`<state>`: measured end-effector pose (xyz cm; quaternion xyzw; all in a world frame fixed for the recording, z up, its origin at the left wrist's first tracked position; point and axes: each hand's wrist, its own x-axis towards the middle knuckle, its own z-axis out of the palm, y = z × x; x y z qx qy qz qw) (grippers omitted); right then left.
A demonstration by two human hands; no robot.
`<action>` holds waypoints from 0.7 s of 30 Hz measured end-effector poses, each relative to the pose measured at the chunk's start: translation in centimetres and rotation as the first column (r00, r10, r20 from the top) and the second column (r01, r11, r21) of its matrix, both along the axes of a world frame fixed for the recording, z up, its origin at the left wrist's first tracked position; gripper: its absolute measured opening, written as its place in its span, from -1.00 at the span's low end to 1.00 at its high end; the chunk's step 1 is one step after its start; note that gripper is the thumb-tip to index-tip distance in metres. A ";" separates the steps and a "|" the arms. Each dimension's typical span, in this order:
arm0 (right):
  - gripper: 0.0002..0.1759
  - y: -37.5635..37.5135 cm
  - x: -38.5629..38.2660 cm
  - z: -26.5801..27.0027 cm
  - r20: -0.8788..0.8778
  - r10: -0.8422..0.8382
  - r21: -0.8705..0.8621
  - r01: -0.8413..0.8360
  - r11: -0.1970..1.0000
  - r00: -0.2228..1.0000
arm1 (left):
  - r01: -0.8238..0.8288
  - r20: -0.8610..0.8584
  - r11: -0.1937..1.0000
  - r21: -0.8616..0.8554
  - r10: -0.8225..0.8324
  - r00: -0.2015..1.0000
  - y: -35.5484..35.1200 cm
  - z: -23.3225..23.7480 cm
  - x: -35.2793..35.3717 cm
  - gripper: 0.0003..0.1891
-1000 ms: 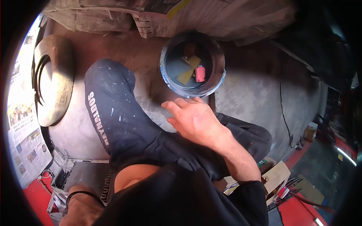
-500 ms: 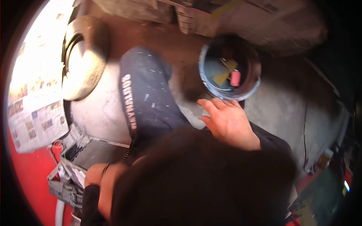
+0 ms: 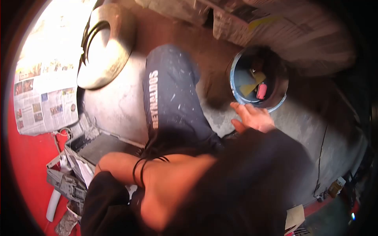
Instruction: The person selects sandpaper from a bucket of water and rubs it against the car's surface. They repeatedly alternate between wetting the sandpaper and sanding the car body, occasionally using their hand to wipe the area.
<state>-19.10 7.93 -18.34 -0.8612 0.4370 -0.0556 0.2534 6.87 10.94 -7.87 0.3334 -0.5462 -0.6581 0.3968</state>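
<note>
Fig.: R. hand is shown open, fingers spread wide, nothing held, palm down just beside the bucket; prob. rested there for support in the crouch. The bucket, w/ water, yellow sheets and a red item inside, is stood on the floor by the knee, within arm's reach. L. hand's state cannot be told: only a banded wrist is seen, blurred.

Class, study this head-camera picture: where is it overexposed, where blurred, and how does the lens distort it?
Head view: sunlight blows out the newspaper at upper left; the bucket sits in shade; the near arm is soft, out of focus; the fisheye lens curves the scene and blackens the corners.
</note>
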 end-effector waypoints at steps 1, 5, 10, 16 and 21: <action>-0.49 -0.6 0.2 0.0 -0.034 0.009 0.048 -0.007 0.999 0.999 | 0.019 -0.028 1.000 0.008 -0.019 0.999 0.5 0.2 -0.2 -0.65; -0.49 -1.2 -0.2 -0.6 -0.040 -0.059 0.083 0.062 0.995 0.997 | 0.118 -0.094 0.989 0.094 -0.109 0.990 0.8 -0.5 -1.0 -0.65; -0.62 -4.6 -5.1 -1.3 0.053 -0.356 0.095 0.350 0.932 0.933 | 0.190 -0.038 0.925 0.330 -0.188 0.981 -0.4 -2.1 3.5 -0.64; -0.64 -11.7 -9.8 -5.1 -0.007 -0.589 0.022 0.589 0.808 0.808 | 0.313 0.934 0.932 0.183 -0.264 0.239 -1.8 -5.9 14.3 -0.80; -0.69 -13.3 -5.8 -14.0 0.024 -0.381 0.020 0.381 0.924 0.924 | 0.136 0.705 0.987 -0.088 -0.035 0.709 -9.0 -9.0 8.6 -0.80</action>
